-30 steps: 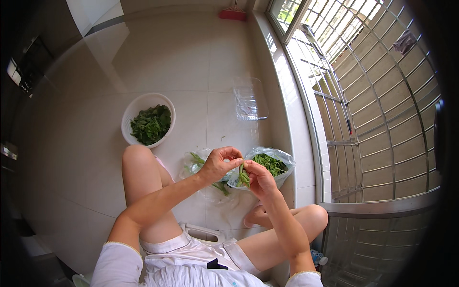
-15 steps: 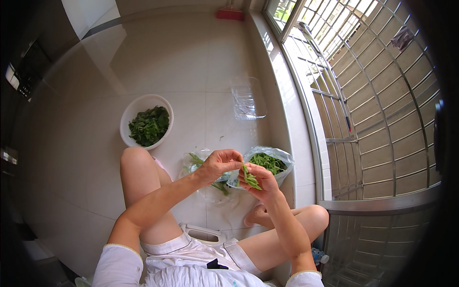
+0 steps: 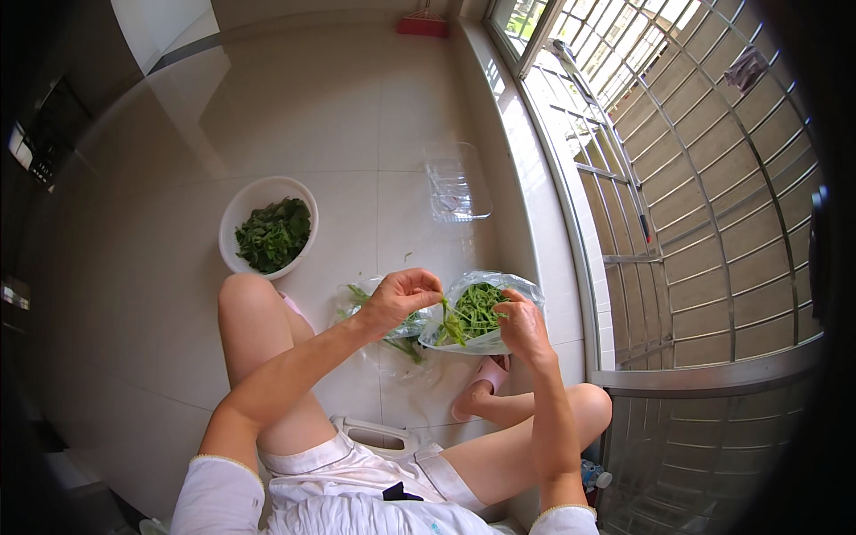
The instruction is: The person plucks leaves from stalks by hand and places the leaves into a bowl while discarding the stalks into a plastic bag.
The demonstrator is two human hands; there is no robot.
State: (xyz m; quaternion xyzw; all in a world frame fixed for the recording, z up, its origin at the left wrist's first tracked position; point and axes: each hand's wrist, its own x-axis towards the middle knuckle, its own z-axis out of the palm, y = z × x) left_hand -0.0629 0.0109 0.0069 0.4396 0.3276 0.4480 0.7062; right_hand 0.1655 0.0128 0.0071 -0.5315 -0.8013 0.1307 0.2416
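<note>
A green leafy sprig (image 3: pixel 450 323) is pinched at its upper end between thumb and fingertips of the left hand (image 3: pixel 401 299), whose fingers are curled together. Just beside it, the right hand (image 3: pixel 522 325) is held with its fingers bent inward; whether the sprig is touched by them cannot be told, as the fingertips are turned away. Directly beyond and beneath both hands, a clear plastic bag of greens (image 3: pixel 481 312) is seen lying open on the tiled floor (image 3: pixel 339 116). Below the left hand, a second plastic sheet with loose stems (image 3: pixel 392 339) is spread on the floor. Farther off, beyond the left hand and past the raised knee, a white bowl (image 3: pixel 234 223) filled with picked dark leaves is set. Beyond the right hand, well apart, a clear empty plastic container (image 3: pixel 457 183) is placed near the wall. Under the right forearm, a pink slipper (image 3: pixel 477 388) is worn.
</note>
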